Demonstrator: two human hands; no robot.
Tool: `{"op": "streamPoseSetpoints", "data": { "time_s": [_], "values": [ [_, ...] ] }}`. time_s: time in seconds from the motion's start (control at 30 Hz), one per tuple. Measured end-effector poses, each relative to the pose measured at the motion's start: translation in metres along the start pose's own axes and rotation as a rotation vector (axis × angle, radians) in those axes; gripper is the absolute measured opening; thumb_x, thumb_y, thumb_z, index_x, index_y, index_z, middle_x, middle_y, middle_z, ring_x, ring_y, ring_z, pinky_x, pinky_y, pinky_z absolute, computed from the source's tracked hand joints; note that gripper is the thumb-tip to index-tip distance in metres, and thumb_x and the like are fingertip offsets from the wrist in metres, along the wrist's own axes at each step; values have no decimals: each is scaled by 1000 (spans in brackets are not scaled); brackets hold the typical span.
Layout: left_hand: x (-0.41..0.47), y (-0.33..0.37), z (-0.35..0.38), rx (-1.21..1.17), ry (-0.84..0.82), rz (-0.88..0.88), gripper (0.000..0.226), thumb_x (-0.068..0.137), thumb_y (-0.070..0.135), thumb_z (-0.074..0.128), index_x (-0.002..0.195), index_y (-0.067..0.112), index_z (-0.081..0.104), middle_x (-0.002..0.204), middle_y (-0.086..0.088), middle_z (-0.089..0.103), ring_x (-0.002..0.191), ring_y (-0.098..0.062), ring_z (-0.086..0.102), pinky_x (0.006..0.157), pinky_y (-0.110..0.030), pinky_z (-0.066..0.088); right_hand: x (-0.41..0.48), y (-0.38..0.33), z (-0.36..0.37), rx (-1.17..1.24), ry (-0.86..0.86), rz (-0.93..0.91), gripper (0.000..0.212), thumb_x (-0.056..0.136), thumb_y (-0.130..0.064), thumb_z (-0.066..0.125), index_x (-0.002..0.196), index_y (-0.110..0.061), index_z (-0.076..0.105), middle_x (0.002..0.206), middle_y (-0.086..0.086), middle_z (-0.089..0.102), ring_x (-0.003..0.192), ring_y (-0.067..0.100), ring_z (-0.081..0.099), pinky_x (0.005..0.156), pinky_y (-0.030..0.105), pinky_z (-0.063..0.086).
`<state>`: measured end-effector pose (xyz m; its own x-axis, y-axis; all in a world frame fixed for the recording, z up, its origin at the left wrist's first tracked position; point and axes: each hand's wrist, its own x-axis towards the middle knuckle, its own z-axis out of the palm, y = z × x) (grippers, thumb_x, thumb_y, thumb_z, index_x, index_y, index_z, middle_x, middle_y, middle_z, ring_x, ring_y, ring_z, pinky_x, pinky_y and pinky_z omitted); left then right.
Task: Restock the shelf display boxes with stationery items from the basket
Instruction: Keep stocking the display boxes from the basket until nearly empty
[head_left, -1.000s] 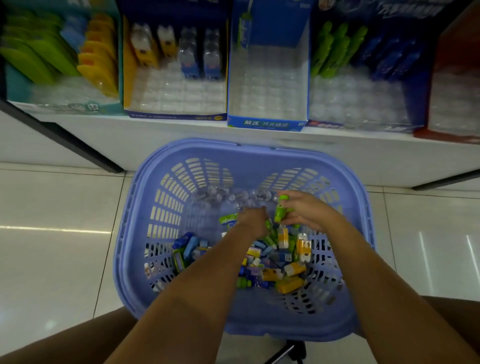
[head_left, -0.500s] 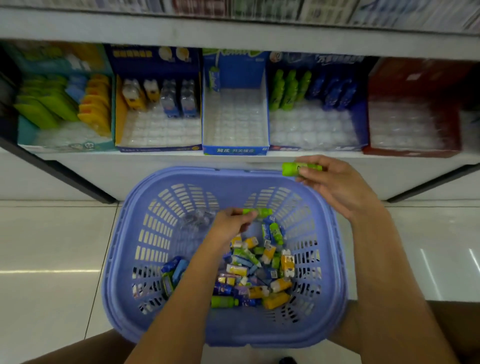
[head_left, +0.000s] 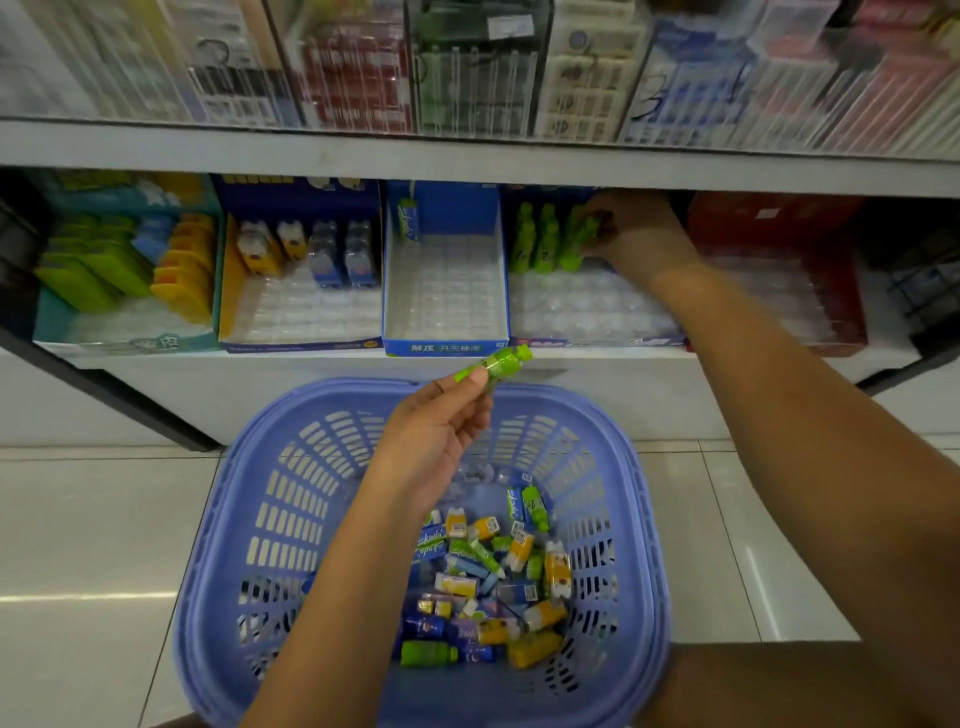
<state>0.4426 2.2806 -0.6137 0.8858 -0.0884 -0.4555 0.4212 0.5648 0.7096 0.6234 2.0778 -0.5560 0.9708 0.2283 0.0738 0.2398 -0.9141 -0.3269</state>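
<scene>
- Nearest us sits the purple basket on pale floor tiles. It has slotted walls, and loose stationery is jumbled in the bottom: small yellow, blue, green and white pieces.
- The left hand is up out of the pile now. Half a second ago it was down among the pieces, on a green one. It hangs over the basket's far rim.
- The left hand pinches a green mini bottle between thumb and fingertips. The bottle is tilted with its cap end up and to the right. It is lime green with dark print and sits in front of the lower shelf's edge.
- The right hand has gone from just above the basket's far rim into the green-row box on the lower shelf.
- Its fingers curl over the top of the end bottle, which stands upright at the right end of a row of green bottles at the back of the box. It is blurred, so we can't tell if it's seated in a tray cell.
- A clear dimpled tray shows in front of that row.
- Just left is the blue box, with one carton-shaped piece in its back left corner.
- Further left we see the yellow-and-blue box, then the teal box.
- The red box is on the right.
- The view has tipped up, so the upper shelf packets now show, blurred.
</scene>
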Motion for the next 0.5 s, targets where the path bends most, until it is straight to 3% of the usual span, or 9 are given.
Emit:
{"op": "streamPoseSetpoints", "data": {
  "time_s": [0.17,0.5],
  "values": [
    [5,6,4,-71,31,29,33,75,21,67,104,5,65,91,-4,71,75,-7,68,67,-16,55,15,13,5,46,-57,-5,32,83,-14,67,114,-14,63,114,10,63,103,19,57,74,13,31],
    [16,9,21,-245,18,-24,20,92,14,56,104,1,65,100,-13,73,78,-11,71,65,-19,56,27,15,5,-24,-191,9,44,81,-15,72,123,-11,60,125,11,59,115,26,53,85,20,34]
  ]
}}
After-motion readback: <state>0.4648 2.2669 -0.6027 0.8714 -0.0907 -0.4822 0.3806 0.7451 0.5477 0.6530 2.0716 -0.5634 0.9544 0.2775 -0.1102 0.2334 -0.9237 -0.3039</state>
